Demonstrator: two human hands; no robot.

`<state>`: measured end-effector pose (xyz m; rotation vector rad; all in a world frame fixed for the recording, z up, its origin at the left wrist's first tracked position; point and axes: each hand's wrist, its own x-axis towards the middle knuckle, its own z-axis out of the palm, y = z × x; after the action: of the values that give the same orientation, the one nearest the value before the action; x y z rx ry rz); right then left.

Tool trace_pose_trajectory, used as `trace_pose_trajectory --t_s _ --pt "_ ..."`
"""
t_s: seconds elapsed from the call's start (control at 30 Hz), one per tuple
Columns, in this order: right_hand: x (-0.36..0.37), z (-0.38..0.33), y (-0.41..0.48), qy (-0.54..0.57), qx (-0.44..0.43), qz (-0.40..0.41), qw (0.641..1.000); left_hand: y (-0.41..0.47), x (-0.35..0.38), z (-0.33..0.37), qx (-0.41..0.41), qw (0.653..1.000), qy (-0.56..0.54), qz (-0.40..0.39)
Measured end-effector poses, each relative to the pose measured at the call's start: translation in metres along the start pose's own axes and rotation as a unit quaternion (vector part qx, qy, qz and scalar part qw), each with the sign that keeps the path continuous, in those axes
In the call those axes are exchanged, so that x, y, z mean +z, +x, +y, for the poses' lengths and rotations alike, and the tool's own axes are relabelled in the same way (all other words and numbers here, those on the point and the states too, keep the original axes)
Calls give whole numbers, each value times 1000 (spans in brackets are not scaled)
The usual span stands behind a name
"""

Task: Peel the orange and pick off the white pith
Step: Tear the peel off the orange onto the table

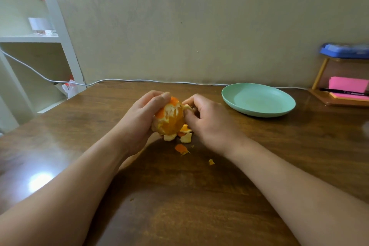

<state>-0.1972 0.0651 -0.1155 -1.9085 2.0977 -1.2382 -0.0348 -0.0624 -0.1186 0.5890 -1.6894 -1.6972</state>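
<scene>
As I read it from the head camera, entries run thus.

- Orange (169, 119): held just above the bench (179, 195), mostly stripped; rind patches remain at top and left, ragged pith over the rest.
- Left hand (143, 118): wrapped round the fruit, fingers over its top.
- Right hand (207, 120): pinching a flap of peel (187, 107) at the upper right edge.
- Handling (my judgement): light, soft, likely slick with juice; cradle the sides gently and pull at loose edges.
- Peel scraps (185, 138): on the bench beneath and just before the hands.
- Green plate (257, 100): right, near, apart.
- White cable (127, 80), pink notes (348, 84), pen (343, 92), shelf (30, 39): at the margins; I judge none is in the way.
</scene>
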Motion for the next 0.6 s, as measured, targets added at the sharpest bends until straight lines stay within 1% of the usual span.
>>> trace_pose_trajectory --t_s 0.07,0.17,0.23,0.37,0.43,0.5,0.6 --pt "0 1 0 -13 11 -16 1000 1 2 -2 -5 1000 4 1" --pt "1 1 -1 -29 -2 -25 999 0 3 -4 -22 999 3 -24" --pt "0 2 -1 -14 -5 -29 999 -1 2 -2 -25 999 -3 -39" --pt "-1 5 1 85 -1 -22 996 -3 4 0 -39 995 -76 -54" --pt "0 7 4 153 15 -9 988 -4 4 0 -47 990 -123 -59" --pt "4 7 6 234 46 4 971 -3 2 1 -59 983 -165 -64" --pt "9 3 7 351 102 6 931 -1 -1 1 -83 972 -206 -77"
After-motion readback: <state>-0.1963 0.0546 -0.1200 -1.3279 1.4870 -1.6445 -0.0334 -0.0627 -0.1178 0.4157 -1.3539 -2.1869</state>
